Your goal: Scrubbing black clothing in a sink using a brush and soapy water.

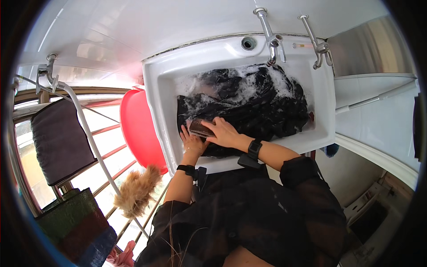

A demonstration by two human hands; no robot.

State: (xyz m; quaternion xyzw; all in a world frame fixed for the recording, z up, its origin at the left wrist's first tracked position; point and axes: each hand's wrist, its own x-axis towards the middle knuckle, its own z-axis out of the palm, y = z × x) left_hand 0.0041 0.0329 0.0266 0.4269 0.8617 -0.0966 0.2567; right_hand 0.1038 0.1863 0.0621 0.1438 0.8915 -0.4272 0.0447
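Note:
Wet black cloth, partly covered in white suds, lies spread in a white sink. My right hand grips a brown scrubbing brush from its right end, against the cloth near the sink's front left. Just left of and below the brush, my left hand rests on the cloth's edge with its fingers apart. The two hands are close together, and the brush hides part of the cloth. Its bristles are mostly out of sight.
Two metal taps reach over the sink's back rim, near a round drain hole. A red plastic basin stands against the sink's left side. Farther left are a white hose and a fluffy tan duster.

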